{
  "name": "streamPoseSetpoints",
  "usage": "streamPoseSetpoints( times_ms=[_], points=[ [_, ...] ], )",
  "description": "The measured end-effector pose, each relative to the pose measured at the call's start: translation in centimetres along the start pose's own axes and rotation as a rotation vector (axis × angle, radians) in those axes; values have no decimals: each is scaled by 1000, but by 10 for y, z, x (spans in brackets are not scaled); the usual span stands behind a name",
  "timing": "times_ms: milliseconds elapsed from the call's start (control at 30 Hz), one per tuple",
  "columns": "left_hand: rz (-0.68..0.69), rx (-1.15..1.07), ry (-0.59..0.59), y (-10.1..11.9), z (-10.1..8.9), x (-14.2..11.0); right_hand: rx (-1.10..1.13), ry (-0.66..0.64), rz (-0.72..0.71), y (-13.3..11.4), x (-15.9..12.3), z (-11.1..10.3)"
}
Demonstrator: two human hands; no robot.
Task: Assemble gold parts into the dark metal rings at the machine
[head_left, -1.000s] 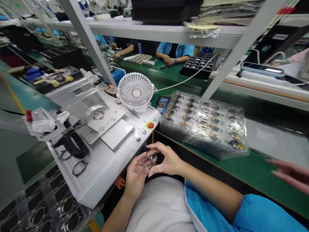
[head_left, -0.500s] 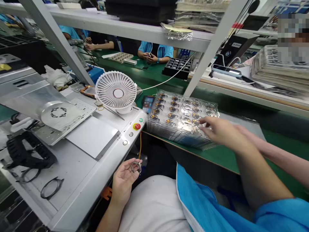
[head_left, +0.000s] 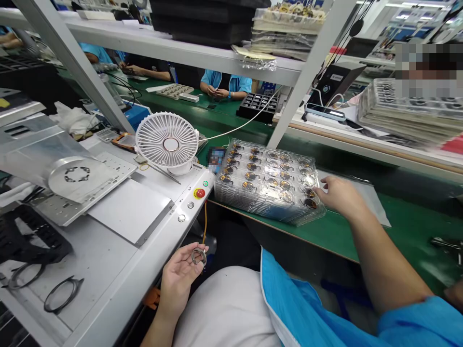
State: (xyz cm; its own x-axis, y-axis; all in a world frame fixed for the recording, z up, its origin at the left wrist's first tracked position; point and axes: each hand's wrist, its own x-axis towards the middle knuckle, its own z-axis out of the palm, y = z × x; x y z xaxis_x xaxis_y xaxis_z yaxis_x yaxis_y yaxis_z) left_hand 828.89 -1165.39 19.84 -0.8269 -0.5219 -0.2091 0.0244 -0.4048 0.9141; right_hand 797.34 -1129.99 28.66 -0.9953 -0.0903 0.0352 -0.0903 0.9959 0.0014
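Observation:
My left hand (head_left: 179,274) is closed, holding a small metal ring (head_left: 198,257) that looks like a watch case, in front of my body. On the green bench lies a stack of clear plastic trays (head_left: 264,207). Its top tray holds rows of round parts with dark, orange-tinted pieces (head_left: 249,185). My right hand (head_left: 338,195) is at the right edge of this stack, thumb and forefinger apart, fingertips by the parts in the last column. Nothing shows between those fingers; whether they touch the tray I cannot tell.
A white fan (head_left: 168,144) stands on the white machine, behind its red stop button (head_left: 199,193). Black rings (head_left: 63,294) lie at the machine's left. A slanted shelf post (head_left: 300,82) rises behind the trays. Co-workers' hands (head_left: 219,92) show across the bench.
My right hand has moved right, from above the top tray to its right edge. Another person's forearm beside mine has drawn back to the right. My left hand still holds the ring.

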Motion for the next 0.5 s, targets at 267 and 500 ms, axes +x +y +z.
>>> streamPoseSetpoints(
  times_ms=[267, 500],
  points=[
    [24, 23, 11, 12, 13, 2, 211, -231, -141, 5, -7, -8],
    [1, 12, -10, 9, 17, 11, 67, -359, 117, -6, -9, 1]
  ],
)
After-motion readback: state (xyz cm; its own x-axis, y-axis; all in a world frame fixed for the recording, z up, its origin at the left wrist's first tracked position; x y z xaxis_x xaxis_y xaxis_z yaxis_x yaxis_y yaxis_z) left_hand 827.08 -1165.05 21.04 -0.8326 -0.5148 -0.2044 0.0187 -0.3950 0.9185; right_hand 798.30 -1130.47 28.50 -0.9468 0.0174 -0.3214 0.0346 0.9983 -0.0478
